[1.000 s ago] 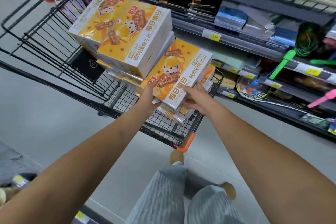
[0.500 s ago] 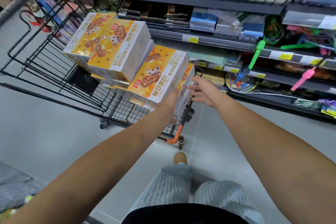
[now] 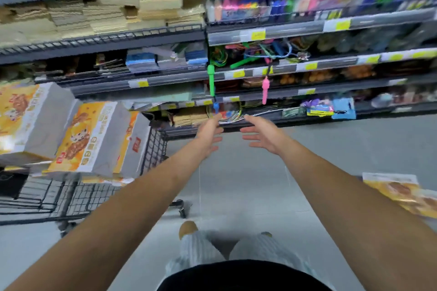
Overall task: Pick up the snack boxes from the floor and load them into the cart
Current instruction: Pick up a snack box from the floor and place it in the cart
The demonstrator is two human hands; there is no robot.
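Head view: left hand [image 3: 209,134] and right hand [image 3: 261,134] outstretched, empty, fingers spread.

At nine o'clock we see orange-and-white snack boxes [image 3: 92,139] stacked, tilted, in the black wire cart [image 3: 151,149]; another box [image 3: 402,194] lies on the floor at four o'clock.

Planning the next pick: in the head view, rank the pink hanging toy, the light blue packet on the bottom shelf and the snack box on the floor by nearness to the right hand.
1. Pink hanging toy: on the shelf front, just above the right hand.
2. Light blue packet: bottom shelf, further right.
3. Snack box on the floor: far right, by the forearm.
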